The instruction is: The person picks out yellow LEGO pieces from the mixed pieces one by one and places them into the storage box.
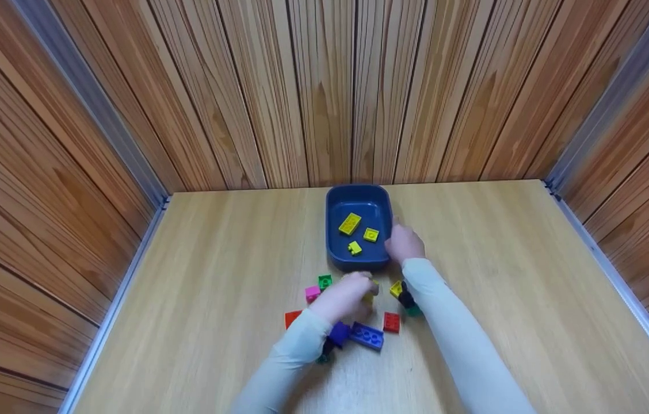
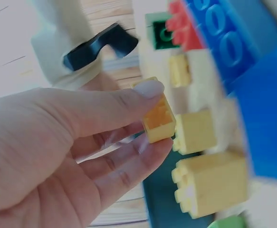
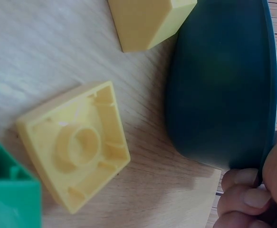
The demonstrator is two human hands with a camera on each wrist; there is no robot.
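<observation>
My left hand (image 1: 348, 296) is over the loose bricks just in front of the dark blue bin (image 1: 329, 233). Between its thumb and fingers it pinches a small yellow brick (image 2: 161, 118), whose hollow underside shows in the left wrist view. My right hand (image 1: 405, 244) grips the bin's right rim, fingers outside the wall (image 3: 219, 90). Inside the bin lie a larger yellow brick (image 1: 350, 223) and two smaller yellow bricks. Two more yellow bricks (image 2: 214, 185) sit beyond the left fingertips. An upturned yellow brick (image 3: 76, 142) lies on the table near the right wrist.
Around the left hand are a green brick (image 1: 325, 282), a pink brick (image 1: 312, 294), an orange-red brick (image 1: 293, 318), a blue brick (image 1: 367, 336) and a red brick (image 1: 391, 322). A wooden-plank wall (image 1: 324, 115) rises behind the bin. Metal rails edge the table's sides.
</observation>
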